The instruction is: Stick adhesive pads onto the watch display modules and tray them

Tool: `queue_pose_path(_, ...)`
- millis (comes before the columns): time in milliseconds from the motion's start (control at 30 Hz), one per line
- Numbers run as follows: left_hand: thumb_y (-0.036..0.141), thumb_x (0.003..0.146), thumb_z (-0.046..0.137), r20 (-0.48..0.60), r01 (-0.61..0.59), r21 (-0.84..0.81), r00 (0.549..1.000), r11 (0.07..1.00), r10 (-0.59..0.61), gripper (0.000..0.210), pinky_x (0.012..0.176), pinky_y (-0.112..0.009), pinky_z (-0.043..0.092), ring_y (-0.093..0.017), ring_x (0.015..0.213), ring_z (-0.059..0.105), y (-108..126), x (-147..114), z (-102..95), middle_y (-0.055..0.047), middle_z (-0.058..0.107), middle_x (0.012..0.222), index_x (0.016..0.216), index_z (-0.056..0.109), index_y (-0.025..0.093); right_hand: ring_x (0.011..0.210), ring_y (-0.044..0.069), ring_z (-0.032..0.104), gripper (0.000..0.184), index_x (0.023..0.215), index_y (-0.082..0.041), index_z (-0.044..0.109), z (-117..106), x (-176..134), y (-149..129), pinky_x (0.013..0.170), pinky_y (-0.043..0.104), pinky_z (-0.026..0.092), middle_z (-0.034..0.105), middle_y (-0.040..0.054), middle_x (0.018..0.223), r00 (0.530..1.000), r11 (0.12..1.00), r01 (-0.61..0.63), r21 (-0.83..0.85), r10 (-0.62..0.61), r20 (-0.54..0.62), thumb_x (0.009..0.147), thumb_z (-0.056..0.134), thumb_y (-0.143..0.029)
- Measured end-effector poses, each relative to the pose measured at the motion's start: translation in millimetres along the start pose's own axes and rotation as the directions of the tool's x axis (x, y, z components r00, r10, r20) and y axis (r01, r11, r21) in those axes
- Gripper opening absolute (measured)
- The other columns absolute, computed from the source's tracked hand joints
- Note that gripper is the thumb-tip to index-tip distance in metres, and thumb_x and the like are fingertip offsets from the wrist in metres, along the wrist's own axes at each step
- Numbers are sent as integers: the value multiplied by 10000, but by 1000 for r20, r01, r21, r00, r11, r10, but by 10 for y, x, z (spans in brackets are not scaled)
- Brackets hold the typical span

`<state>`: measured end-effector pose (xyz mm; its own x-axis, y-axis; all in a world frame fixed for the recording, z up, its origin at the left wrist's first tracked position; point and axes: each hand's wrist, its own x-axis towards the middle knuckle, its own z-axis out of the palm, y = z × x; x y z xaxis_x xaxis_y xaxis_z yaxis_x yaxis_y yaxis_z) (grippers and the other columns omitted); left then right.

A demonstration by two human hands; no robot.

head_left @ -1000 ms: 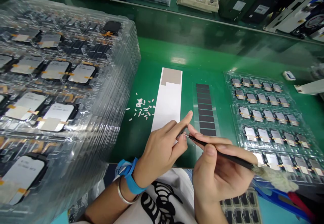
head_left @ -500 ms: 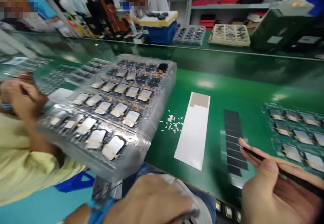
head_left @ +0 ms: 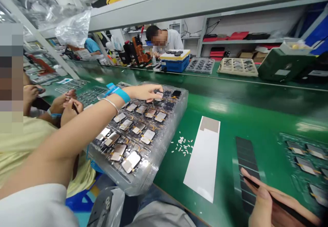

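Note:
My left hand (head_left: 146,93) stretches out over the clear plastic tray (head_left: 160,148) and pinches a small silver-backed screen module (head_left: 159,96) at a far row. Rows of similar modules with orange tabs fill much of the tray. In my right hand (head_left: 266,199) are black tweezers (head_left: 287,206), whose tip lies close to a clear strip of black rectangular films (head_left: 244,150) on the green table. Between tray and strip lies a long white sheet (head_left: 201,162) with a partly bare beige end. Small pale scraps (head_left: 183,146) are scattered beside it.
Another tray of modules (head_left: 306,165) sits at the right edge. Co-workers' hands (head_left: 73,105) and a yellow sleeve (head_left: 33,145) are close on the left. Across the bench stand a blue box (head_left: 175,65) and a beige compartment tray (head_left: 238,67); a grey beam (head_left: 179,1) runs overhead.
My left hand has gone from low by my lap up to the far part of the tray, with a module in its fingers. My right hand keeps the tweezers by the black films. The view has tilted up.

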<state>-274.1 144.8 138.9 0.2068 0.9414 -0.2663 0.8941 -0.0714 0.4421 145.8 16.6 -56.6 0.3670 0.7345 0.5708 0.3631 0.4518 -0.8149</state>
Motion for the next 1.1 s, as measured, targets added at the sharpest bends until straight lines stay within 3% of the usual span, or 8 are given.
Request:
queue_pose_path(100, 550, 846, 605, 88, 38, 23, 995, 999, -40, 343, 471, -226, 331, -125, 422, 412, -6, 88, -5, 62, 462, 460, 902, 594, 211, 584, 199, 685, 208, 769, -158, 661, 106, 2, -90, 494, 317, 589, 717, 74, 754, 996, 999, 9, -43, -13, -88, 835, 796, -302)
queue_pose_path(233, 536, 725, 725, 126, 78, 77, 988, 994, -87, 369, 468, -230, 331, -136, 461, 471, 114, 121, -167, 16, 583, 548, 875, 667, 204, 604, 229, 724, 231, 727, -176, 623, 169, 59, -303, 432, 300, 578, 725, 89, 745, 998, 999, 33, 38, -31, -53, 835, 779, -307)
queue_pose_path(367, 501, 791, 663, -69, 93, 137, 994, 986, -84, 460, 538, -229, 359, -152, 559, 527, 279, 226, -196, -2, 653, 664, 1130, 649, 190, 628, 255, 739, 237, 739, -191, 580, 203, 109, -512, 444, 335, 596, 717, 104, 754, 999, 999, 28, 33, -27, -35, 888, 723, -307)
queue_pose_path(533, 491, 852, 619, -327, 173, 228, 940, 958, -92, 385, 690, -257, 426, -200, 785, 626, 466, 509, 74, -87, 730, 895, 994, 724, 149, 668, 315, 743, 168, 802, -196, 584, 230, 110, -526, 481, 437, 607, 715, 107, 773, 996, 993, 72, 98, -67, -55, 869, 737, -216)
queue_pose_path(767, 343, 686, 801, -432, 267, 294, 894, 918, -122, 293, 820, -333, 483, -303, 933, 665, 710, 713, 257, -127, 740, 905, 888, 768, 134, 649, 263, 746, 189, 843, -154, 563, 199, 105, -430, 574, 415, 650, 714, 88, 785, 992, 987, 120, 110, -115, -52, 830, 750, -129)
queue_pose_path(867, 216, 657, 780, -430, 251, 309, 897, 918, -101, 324, 845, -340, 484, -301, 917, 672, 857, 655, 147, -105, 730, 848, 965, 770, 117, 686, 253, 755, 192, 834, -146, 572, 185, 80, -371, 607, 412, 671, 710, 76, 801, 991, 983, 119, 141, -108, -78, 813, 758, -107)
queue_pose_path(1000, 120, 667, 710, -376, 147, 218, 925, 965, -56, 661, 741, -280, 478, -209, 787, 669, 1012, 379, -11, -40, 704, 860, 1321, 615, 121, 732, 268, 761, 178, 842, -142, 596, 176, 60, -335, 624, 427, 670, 709, 72, 817, 988, 978, 130, 160, -115, -100, 806, 768, -111)
queue_pose_path(1100, 95, 726, 625, -312, -9, 94, 949, 996, 38, 495, 665, -254, 453, -178, 732, 659, 1126, -63, 94, -35, 682, 811, 1221, 642, 106, 756, 274, 761, 134, 905, -128, 627, 160, 67, -343, 689, 452, 650, 714, 81, 840, 992, 978, 128, 162, -124, -37, 837, 741, -144)
